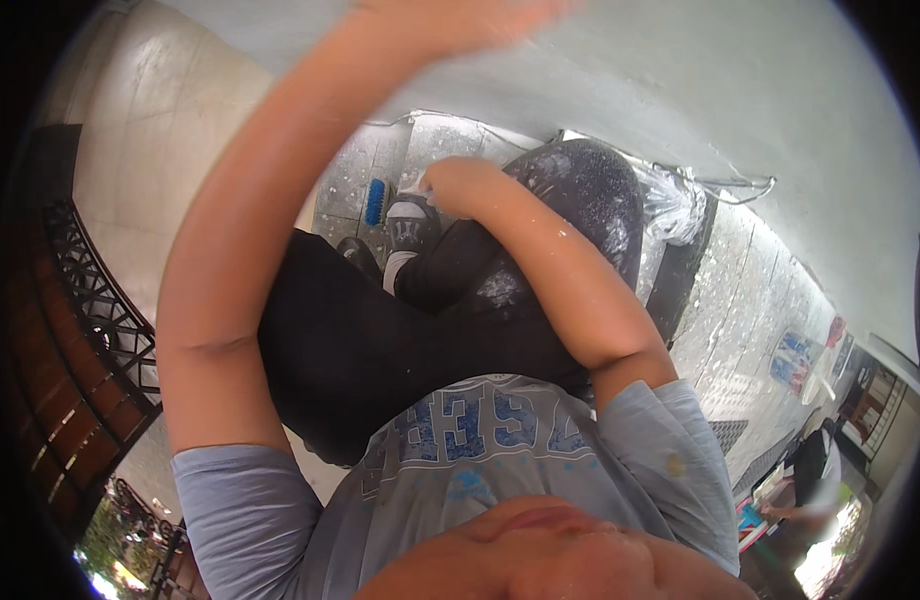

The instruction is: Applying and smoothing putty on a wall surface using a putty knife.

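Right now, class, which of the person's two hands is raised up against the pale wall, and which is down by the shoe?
The left hand is raised against the wall, blurred at the picture's top. The right hand is lower, beside the grey shoe.

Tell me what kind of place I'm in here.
Probably an outdoor walkway beside a building: a pale plastered wall on one side, a speckled tiled floor running along it, and a dark wrought-iron gate on the other.

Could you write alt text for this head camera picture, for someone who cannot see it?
A person's raised left hand presses against a pale grey wall, blurred, while the right hand rests near a paint-speckled black trouser knee. A blue brush lies on the spattered floor below.
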A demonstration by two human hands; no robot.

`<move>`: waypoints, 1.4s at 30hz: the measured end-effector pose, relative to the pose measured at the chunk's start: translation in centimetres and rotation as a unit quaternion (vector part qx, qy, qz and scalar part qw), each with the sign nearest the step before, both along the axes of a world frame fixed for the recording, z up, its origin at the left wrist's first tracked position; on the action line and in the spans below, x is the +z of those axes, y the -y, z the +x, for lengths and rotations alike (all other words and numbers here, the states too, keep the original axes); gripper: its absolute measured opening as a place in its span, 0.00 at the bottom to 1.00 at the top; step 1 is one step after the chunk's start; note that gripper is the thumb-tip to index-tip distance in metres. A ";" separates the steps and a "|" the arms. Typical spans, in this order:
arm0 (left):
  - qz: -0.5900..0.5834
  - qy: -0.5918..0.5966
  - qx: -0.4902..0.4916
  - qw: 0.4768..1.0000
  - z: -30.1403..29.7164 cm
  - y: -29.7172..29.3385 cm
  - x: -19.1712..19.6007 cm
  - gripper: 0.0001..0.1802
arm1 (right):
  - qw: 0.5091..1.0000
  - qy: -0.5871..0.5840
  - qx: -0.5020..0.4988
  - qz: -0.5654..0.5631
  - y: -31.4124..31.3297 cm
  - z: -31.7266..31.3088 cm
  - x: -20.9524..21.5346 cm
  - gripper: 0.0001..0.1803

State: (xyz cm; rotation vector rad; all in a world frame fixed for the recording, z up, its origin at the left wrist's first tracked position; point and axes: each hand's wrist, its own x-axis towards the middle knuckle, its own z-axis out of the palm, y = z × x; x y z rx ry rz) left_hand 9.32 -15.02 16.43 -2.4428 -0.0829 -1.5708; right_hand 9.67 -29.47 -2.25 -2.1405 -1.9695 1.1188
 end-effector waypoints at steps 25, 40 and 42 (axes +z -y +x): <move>0.039 -0.638 -0.167 0.751 -3.5 -4.2 -2.4 0.36 | 0.990 0.065 0.109 -0.059 1.1 -2.1 -2.5 0.17; 0.017 -0.789 -0.022 0.614 -2.2 0.6 -16.2 0.24 | 0.981 0.088 0.155 -0.075 0.4 -2.5 -3.2 0.16; 0.024 -0.710 -0.150 0.688 -1.8 0.0 -15.7 0.23 | 0.986 0.063 0.142 -0.069 0.5 -2.5 -3.0 0.16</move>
